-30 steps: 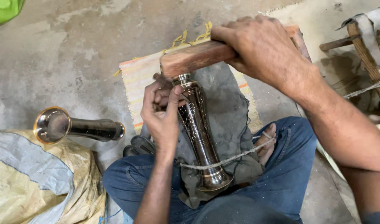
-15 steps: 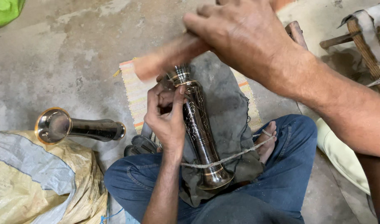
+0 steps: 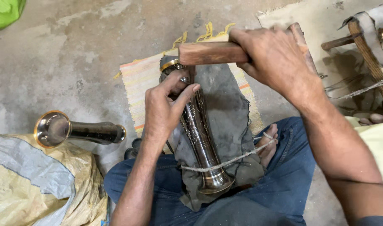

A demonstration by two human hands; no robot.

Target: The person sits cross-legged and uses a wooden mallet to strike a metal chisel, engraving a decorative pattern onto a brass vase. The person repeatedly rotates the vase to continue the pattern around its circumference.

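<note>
Now, posture: you sit cross-legged on the concrete floor (image 3: pixel 74 54), a striped mat (image 3: pixel 137 90) under you, so your lap serves as the bench.
Workpiece: a tall dark metal vase (image 3: pixel 200 134) with engraved pattern lies lengthwise on a grey cloth (image 3: pixel 229 104) over your legs, flared foot toward your body, brass-rimmed mouth pointing toward the mat's far edge.
Padding: the cloth sits between metal and legs, probably to stop slipping and spare the finish.
Tie: a cord (image 3: pixel 237 160) crosses the vase near its foot and runs out toward your bare foot (image 3: pixel 270 142) at the mat's right edge; I judge it holds the piece down under tension.
Left hand (image 3: pixel 164 111): fingers pinched together on a thin upright punch or chisel (image 3: pixel 192 75), its tip on the vase's upper neck; the grip stays low, leaving the top free for a blow.
Right hand (image 3: pixel 275 58): clamped round a wooden mallet (image 3: pixel 212 53), held level just above the tool's top; contact cannot be told.
Spare piece: a second vase (image 3: pixel 76 130) lies on its side on the floor at left, mouth toward a yellow-grey sack (image 3: pixel 37 184), well apart from the work.
Right edge: wooden sticks and rope (image 3: pixel 367 46), untouched.
</note>
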